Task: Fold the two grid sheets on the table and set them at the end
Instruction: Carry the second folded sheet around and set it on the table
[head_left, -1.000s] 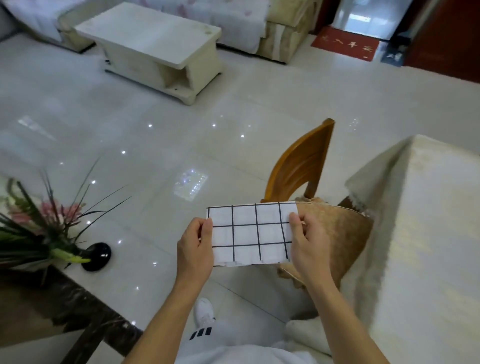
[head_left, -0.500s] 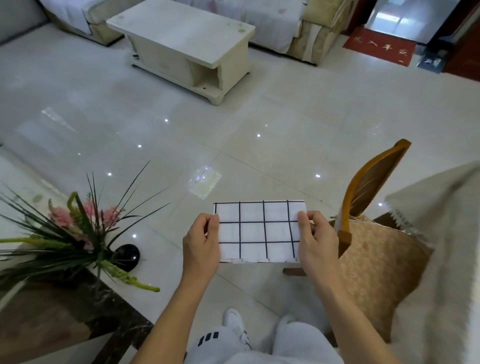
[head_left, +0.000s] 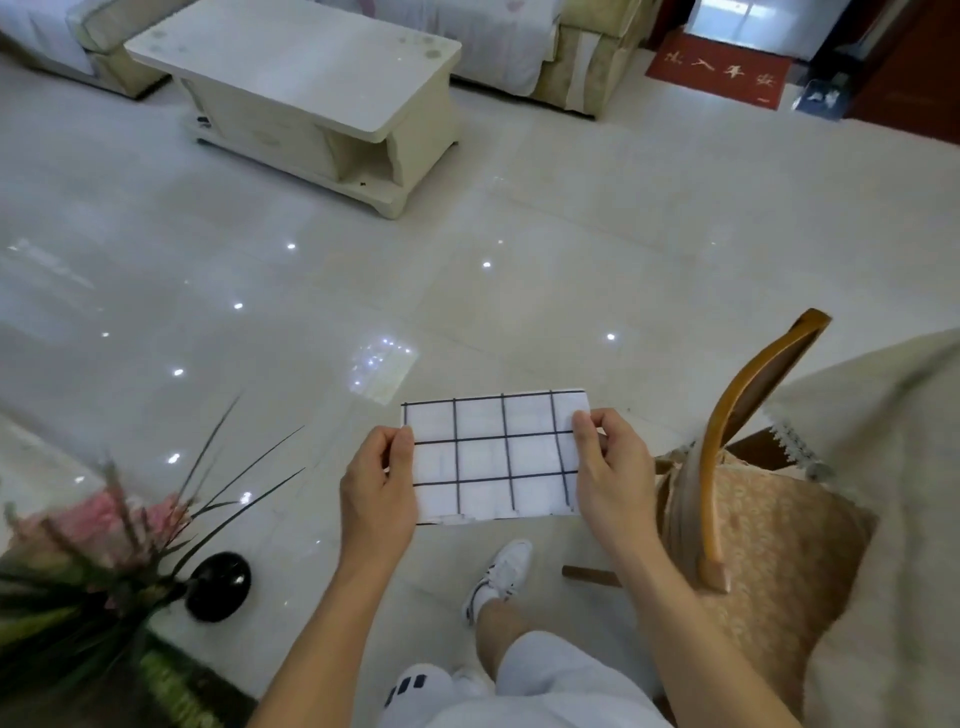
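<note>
The fingers (head_left: 402, 449) of the left hand (head_left: 376, 486) pinch the left edge of the folded grid sheet (head_left: 493, 457), and the right hand (head_left: 613, 475) pinches its right edge the same way. The sheet hangs flat in the air above the tiled floor (head_left: 519, 291), over a white sneaker (head_left: 498, 577). A wooden chair (head_left: 727, 447) stands just right, a black vase (head_left: 218, 587) of flowers to the left.

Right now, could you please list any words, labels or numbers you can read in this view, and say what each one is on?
Red doormat by the doorway: a row of pale characters, too small and blurred to read.
Grid sheet held between the left hand and right hand: only black grid lines, no text.
White shorts: black stripes, no lettering.
Nothing else carries writing.
</note>
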